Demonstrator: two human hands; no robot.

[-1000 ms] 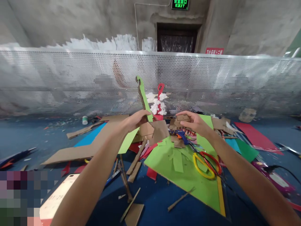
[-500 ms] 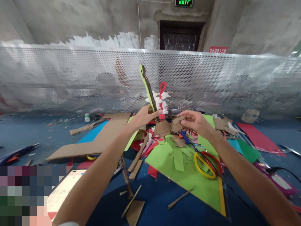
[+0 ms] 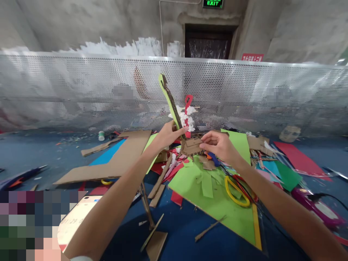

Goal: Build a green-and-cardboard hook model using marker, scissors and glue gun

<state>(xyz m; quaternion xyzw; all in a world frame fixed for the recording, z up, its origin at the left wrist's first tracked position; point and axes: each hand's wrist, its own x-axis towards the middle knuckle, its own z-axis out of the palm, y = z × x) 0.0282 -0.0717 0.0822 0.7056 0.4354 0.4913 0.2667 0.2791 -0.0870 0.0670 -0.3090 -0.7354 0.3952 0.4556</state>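
My left hand [image 3: 171, 135] is closed around the lower part of an upright cardboard strip [image 3: 170, 99], faced with light green paper and leaning left at its top. At the strip's foot is a brown cardboard piece [image 3: 187, 149]. My right hand [image 3: 219, 145] pinches a small cardboard piece [image 3: 195, 144] by its right end, over or against that foot; whether they are stuck together I cannot tell. Just behind stands a red paper strip [image 3: 188, 99] with a hooked top and white crumpled tufts [image 3: 189, 119]. Below my right hand lies a blue tool with an orange part [image 3: 213, 158].
Green paper [image 3: 231, 221] with scraps and yellow-handled scissors [image 3: 236, 194] lies in front. A large cardboard sheet [image 3: 123, 156] is at left, a lit phone [image 3: 73, 221] at lower left. A purple corded device [image 3: 318, 208] lies right. A perforated metal barrier [image 3: 95, 94] crosses behind.
My right hand has moved left and slightly down, bringing its small cardboard piece onto the strip's foot. The strip's top has tilted slightly further left in my left hand.
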